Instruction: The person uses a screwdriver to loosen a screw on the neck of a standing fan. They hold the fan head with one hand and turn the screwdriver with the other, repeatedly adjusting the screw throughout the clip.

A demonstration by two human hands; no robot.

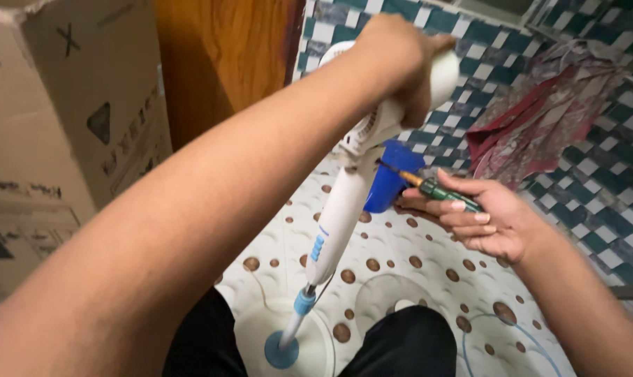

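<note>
The white fan stand [344,202] rises from its round base [283,347], partly hidden between the knees. Right hand [480,220]: fingers closed on a green-handled screwdriver [435,188], tip at the motor housing [372,129]. Left hand [400,59] grips the housing top, covering it. Blue part [393,174] behind, unclear.

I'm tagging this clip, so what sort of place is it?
Probably a home floor: a dotted mat, a cardboard box and crumpled cloth on checked bedding.

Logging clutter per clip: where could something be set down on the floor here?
Bare spotted floor lies beside the right hand, short of the crumpled cloth. Crowded: around the white fan body, blue cup and knees.
</note>
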